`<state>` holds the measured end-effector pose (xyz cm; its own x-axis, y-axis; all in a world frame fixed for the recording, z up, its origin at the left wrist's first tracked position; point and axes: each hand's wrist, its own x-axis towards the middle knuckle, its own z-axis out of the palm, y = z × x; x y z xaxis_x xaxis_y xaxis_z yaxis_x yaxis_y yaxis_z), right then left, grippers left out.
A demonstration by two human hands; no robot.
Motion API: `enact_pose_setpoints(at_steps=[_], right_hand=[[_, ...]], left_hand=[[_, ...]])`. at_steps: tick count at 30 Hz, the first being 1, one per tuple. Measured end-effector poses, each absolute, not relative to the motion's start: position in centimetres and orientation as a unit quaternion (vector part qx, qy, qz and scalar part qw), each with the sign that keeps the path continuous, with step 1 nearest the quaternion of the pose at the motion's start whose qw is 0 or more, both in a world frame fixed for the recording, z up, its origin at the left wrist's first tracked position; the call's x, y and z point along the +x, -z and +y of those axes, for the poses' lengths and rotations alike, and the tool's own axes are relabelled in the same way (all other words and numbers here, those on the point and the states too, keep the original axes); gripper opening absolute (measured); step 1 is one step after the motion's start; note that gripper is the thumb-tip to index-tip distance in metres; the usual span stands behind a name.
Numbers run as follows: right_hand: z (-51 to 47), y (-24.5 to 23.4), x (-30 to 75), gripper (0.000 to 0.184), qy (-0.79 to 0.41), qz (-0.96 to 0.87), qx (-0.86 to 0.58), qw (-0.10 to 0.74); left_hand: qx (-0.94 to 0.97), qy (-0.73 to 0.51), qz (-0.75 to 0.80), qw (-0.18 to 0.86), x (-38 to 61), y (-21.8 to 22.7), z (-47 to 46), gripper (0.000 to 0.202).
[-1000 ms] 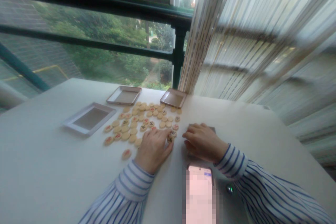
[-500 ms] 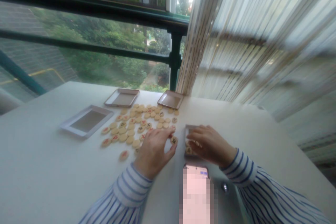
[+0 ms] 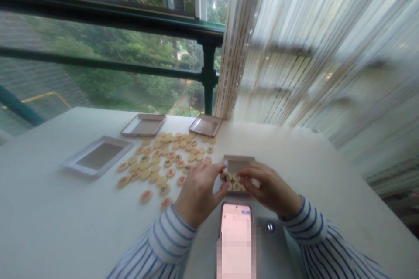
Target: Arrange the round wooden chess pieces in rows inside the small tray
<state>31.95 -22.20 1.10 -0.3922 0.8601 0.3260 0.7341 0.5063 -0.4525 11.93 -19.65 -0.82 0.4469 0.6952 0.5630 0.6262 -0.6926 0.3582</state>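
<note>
My left hand [image 3: 203, 189] pinches a round wooden Chinese chess piece [image 3: 225, 177] with a black character between thumb and fingers, at the left side of a small open box [image 3: 240, 165]. Over the right side of that box, my right hand [image 3: 270, 187] has its thumb and forefinger closed at the edge of another chess piece [image 3: 235, 177]. Several pieces line the near part of the box, partly hidden by my fingers. Left of my hands, many loose pieces [image 3: 144, 174] are spread on the white table [image 3: 81, 218], some showing red or black characters, others blank.
Two shallow trays, a left one [image 3: 144, 125] and a right one [image 3: 205, 125], lie behind the loose pieces. A larger white tray [image 3: 98, 157] lies at the left. A lit phone [image 3: 236, 226] rests on a grey surface [image 3: 275, 253] before me. A string curtain [image 3: 238, 52] hangs behind the table.
My left hand has carried its chess piece rightward to the box. My right hand has shifted right relative to the box, uncovering more of the pieces in it. The view has turned slightly.
</note>
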Motion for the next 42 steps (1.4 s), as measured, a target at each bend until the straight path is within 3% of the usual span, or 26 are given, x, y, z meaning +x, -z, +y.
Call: enact_pose_setpoints(at_steps=[18, 42], right_hand=[[-22.9, 1.5, 34.2, 0.019, -0.165, -0.7, -0.552, 0.421], [-23.1, 2.3, 33.9, 0.018, -0.317, -0.644, -0.563, 0.41]], left_hand=[[0.855, -0.366, 0.355, 0.093, 16.3, 0.4, -18.8, 0.03], [0.851, -0.389, 0.317, 0.154, 16.6, 2.9, -19.7, 0.022]])
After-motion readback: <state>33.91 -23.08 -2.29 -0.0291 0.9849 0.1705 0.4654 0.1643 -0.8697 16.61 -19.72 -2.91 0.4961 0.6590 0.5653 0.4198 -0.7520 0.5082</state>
